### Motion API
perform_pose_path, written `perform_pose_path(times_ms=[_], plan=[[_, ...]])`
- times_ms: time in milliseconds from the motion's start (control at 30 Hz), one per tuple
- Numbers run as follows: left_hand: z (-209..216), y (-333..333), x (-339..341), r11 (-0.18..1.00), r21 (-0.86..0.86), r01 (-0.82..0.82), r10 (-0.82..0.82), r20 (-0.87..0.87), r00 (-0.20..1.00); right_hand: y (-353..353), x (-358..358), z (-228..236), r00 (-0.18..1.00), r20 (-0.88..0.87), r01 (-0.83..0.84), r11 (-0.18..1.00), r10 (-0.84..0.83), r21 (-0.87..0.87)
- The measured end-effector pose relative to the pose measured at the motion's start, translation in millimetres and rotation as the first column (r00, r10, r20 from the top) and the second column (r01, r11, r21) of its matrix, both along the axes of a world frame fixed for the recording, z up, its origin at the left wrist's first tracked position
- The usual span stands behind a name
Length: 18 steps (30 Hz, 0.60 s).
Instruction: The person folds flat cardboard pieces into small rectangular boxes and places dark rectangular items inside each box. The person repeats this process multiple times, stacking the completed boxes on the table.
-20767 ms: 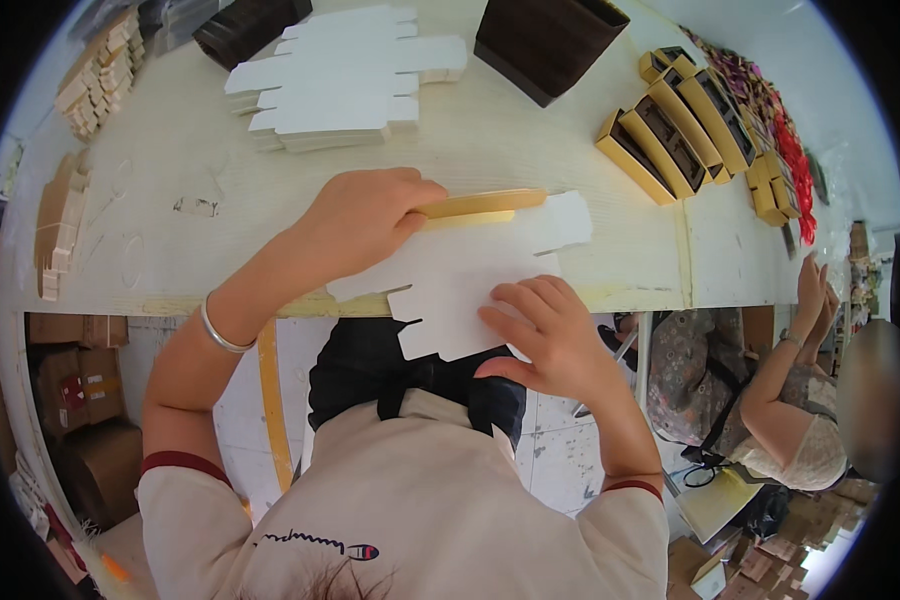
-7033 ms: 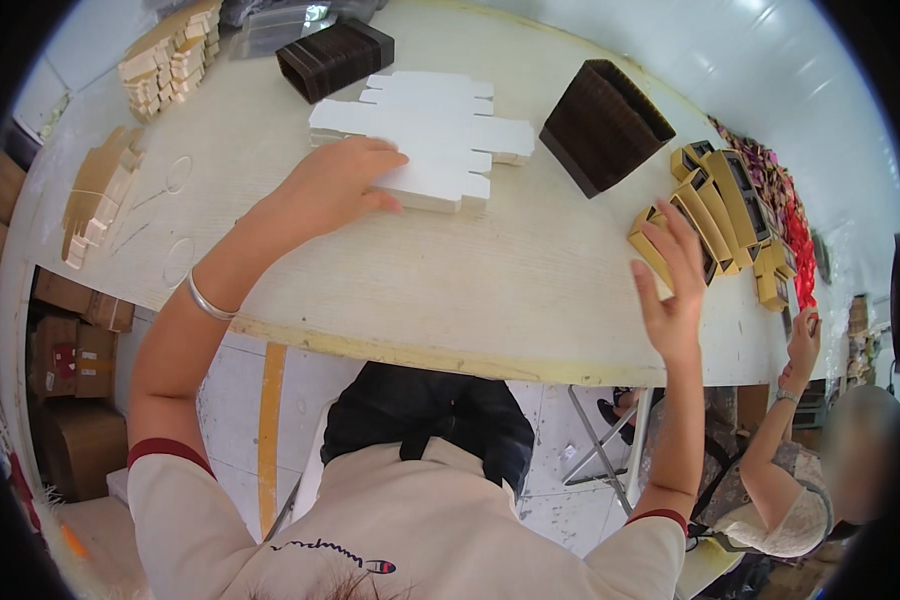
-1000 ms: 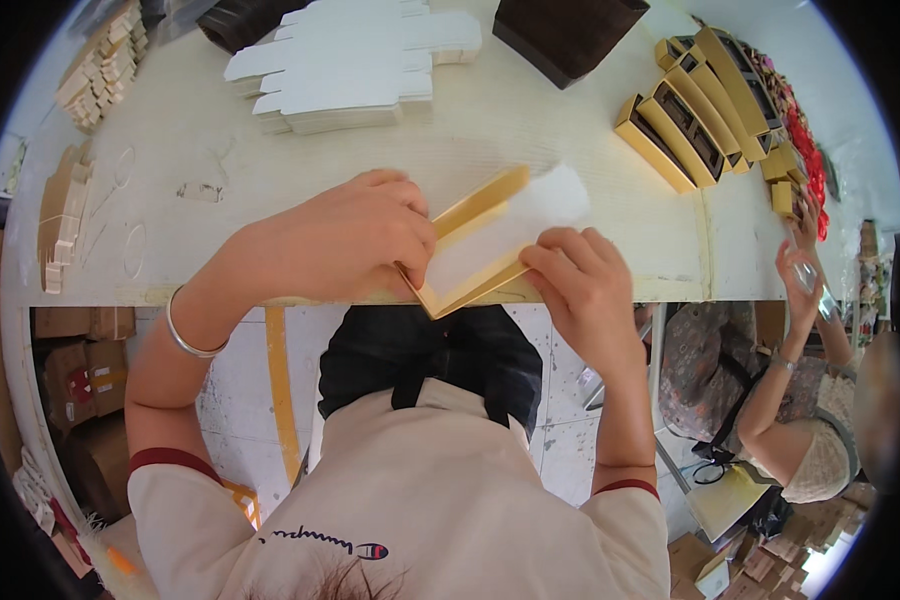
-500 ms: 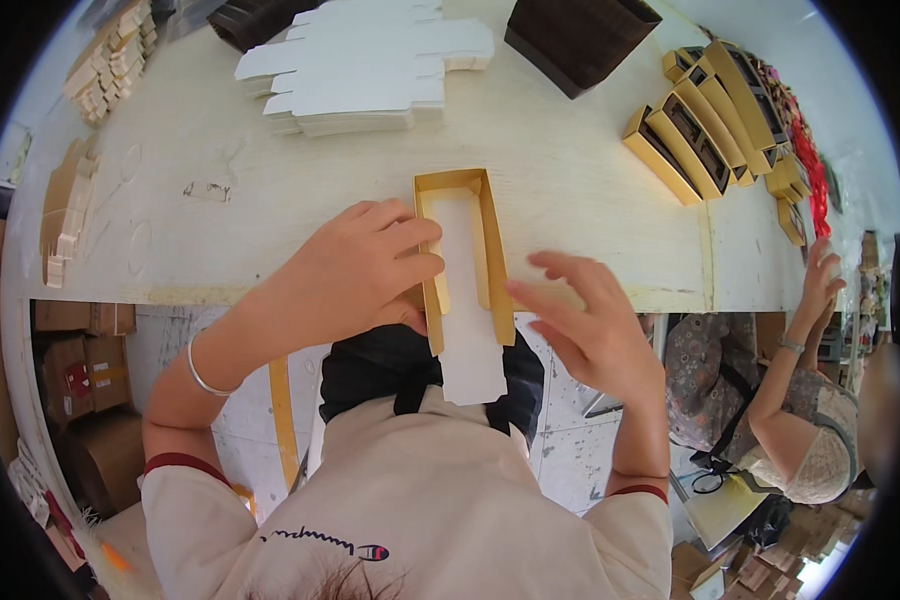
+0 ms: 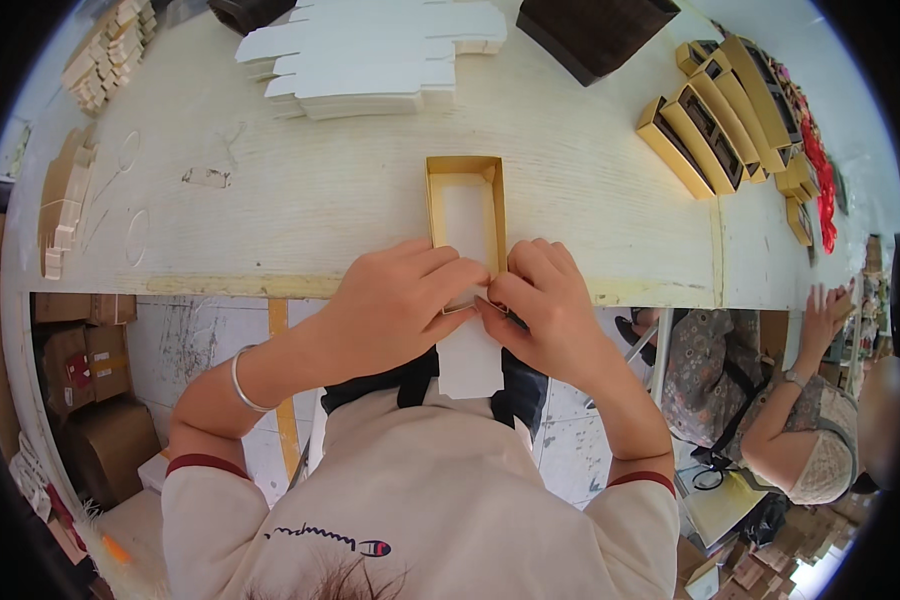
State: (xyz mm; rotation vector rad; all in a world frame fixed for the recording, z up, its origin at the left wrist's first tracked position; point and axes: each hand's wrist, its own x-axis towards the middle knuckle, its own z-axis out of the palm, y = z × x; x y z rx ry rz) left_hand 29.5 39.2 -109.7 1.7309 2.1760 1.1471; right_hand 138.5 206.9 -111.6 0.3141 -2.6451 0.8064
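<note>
A long, narrow cardboard box (image 5: 437,205), gold outside and white on its inner bottom, lies partly on the table with its near end over the front edge. Its far end and long sides stand upright. At the near end, my left hand (image 5: 398,302) pinches the left side and end flaps between thumb and fingers. Opposite it, my right hand (image 5: 542,300) is closed on the right near corner, its fingertips almost meeting the left ones. A flat white end flap (image 5: 470,362) sticks out toward my lap. The folded flaps are partly hidden behind my fingers.
A stack of flat white box blanks (image 5: 370,70) lies on the far table, beside a dark brown container (image 5: 598,35). Several gold boxes with dark inserts (image 5: 705,140) lie at the far right. More blanks (image 5: 62,205) are stacked left. Another person's hand (image 5: 825,318) shows at right.
My right hand has come in from beside the box and closed on its near corner. My left hand has slid toward the near end. The long sides now stand straighter, pulled together.
</note>
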Motion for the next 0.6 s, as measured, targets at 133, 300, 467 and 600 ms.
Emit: perform_pose_path(times_ms=[133, 300, 467, 600], plan=[[0.2, 1.4, 5.3, 0.999, 0.0, -0.034, 0.034, 0.057, 0.998, -7.5, 8.0, 0.6, 0.995, 0.092, 0.054, 0.994, -0.045, -0.097], [-5.8, -1.5, 5.2, 1.0, -0.023, -0.016, 0.018, 0.085, 0.996, -11.6, 27.3, 7.8, 0.964, 0.256, 0.157, 0.934, -0.075, -0.321], [-0.6, -1.8, 2.8, 0.999, -0.054, 0.004, 0.0, 0.075, 0.997, -1.2, 41.4, 7.1, 0.998, 0.042, 0.028, 0.985, -0.035, 0.169], [1.7, -0.3, -2.3, 0.993, -0.105, 0.057, -0.047, 0.094, 0.994, 2.0, 40.9, -8.6, 0.995, -0.094, -0.018, 0.971, 0.041, 0.24]])
